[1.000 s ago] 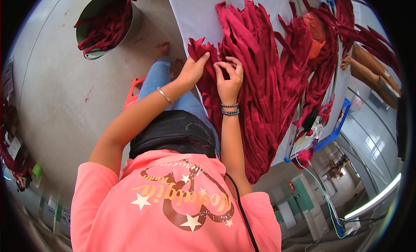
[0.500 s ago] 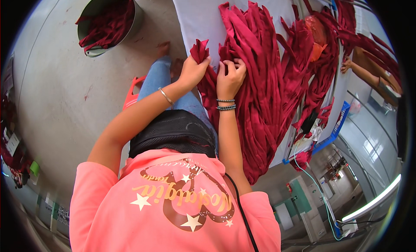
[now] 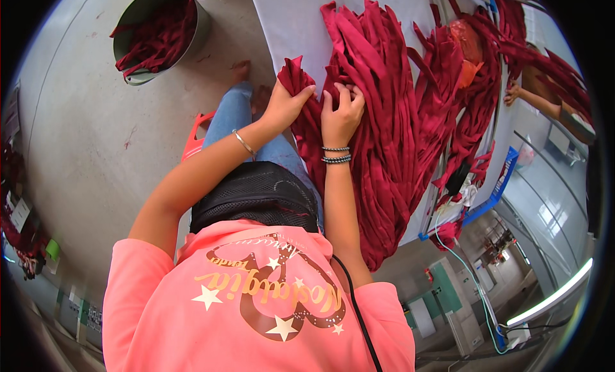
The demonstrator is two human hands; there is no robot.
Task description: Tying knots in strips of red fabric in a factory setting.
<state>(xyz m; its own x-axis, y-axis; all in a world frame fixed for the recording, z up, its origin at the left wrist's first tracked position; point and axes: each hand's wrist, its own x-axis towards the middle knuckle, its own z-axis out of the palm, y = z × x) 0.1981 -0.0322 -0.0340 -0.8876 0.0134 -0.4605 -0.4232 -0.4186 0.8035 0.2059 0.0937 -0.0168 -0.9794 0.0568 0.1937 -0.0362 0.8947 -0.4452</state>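
A big heap of dark red cloth strips (image 3: pixel 384 116) lies across a white table (image 3: pixel 288 26) in front of me. My left hand (image 3: pixel 285 104), with a thin bangle on the wrist, grips the loose left edge of the heap where a flap sticks up. Right beside it, my right hand (image 3: pixel 341 113), with beaded bracelets on the wrist, has its fingers curled on a fold of the same cloth. The two hands are almost touching. Below them are my pink shirt and a black mesh cap.
A metal bucket (image 3: pixel 160 32) holding more red cloth stands on the concrete floor at the upper left. A red plastic stool (image 3: pixel 194 140) is under my legs. Another person's hand (image 3: pixel 512 93) works at the table's right side, near an orange bag (image 3: pixel 464 45) and a blue tray (image 3: pixel 496 193).
Both hands stay at the same spot on the heap. The right hand's fingers have shifted slightly on the fold, and the flap at the left edge has barely moved.
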